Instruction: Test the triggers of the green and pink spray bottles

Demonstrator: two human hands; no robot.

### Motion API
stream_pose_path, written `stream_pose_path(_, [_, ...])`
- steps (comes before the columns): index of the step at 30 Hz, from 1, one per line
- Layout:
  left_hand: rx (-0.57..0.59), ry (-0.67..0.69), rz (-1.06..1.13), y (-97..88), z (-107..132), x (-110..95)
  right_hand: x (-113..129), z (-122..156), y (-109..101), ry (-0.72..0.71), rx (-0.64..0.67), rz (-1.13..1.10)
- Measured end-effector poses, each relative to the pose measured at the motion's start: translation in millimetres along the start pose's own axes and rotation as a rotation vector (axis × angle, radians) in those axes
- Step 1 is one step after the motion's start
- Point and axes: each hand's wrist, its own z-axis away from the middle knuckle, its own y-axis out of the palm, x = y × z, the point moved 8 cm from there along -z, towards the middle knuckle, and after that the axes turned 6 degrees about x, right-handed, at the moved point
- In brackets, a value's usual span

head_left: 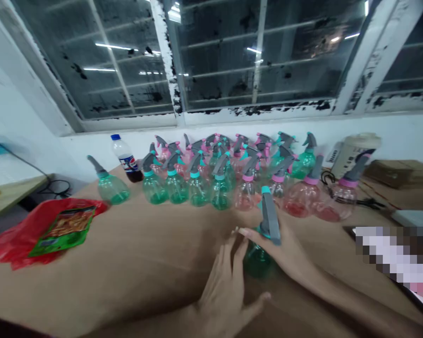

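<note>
A green spray bottle (259, 260) with a grey and teal trigger head stands on the table in front of me. My right hand (285, 249) is closed around its neck from the right side. To the left of the bottle, my left hand (227, 281) has its fingers stretched out and its thumb apart. Those fingertips come close to the bottle, but whether they touch it I cannot tell. Behind both hands, several green spray bottles (199, 190) and pink spray bottles (299, 199) stand in rows. One more green spray bottle (113, 188) is off to the left.
A cola bottle (129, 159) stands near the wall below the window. On the left, a red plastic bag (17, 230) lies under a green snack packet (65, 230). A beige container (356, 152), a cardboard box (402, 173) and black cables (368, 203) are at the right.
</note>
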Motion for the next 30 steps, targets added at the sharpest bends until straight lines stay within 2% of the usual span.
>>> stream_pose_path(2, [0.031, 0.112, -0.01, 15.1, -4, -16, -10, 2, -16, 0.037, 0.011, 0.004])
stream_pose_path(4, [0.062, 0.175, -0.013, 27.9, -7, -24, -14, 5, -29, 0.035, 0.008, 0.006])
stream_pose_path(8, [0.089, 0.224, -0.017, 38.6, -16, -24, -17, 7, -41, -0.01, -0.003, -0.006])
stream_pose_path(16, [0.063, 0.238, 0.03, 16.6, -25, -3, -22, -9, -34, -0.024, 0.049, -0.003])
stream_pose_path(23, [-0.013, 0.165, -0.008, -8.0, -42, 38, -15, -23, -25, -0.079, 0.119, 0.007])
stream_pose_path(26, [-0.034, 0.113, -0.057, -7.9, -47, 52, -15, -24, -25, -0.056, 0.114, 0.018])
stream_pose_path(30, [0.011, 0.117, -0.145, 2.3, -47, 55, -12, -24, -28, -0.047, 0.103, 0.036])
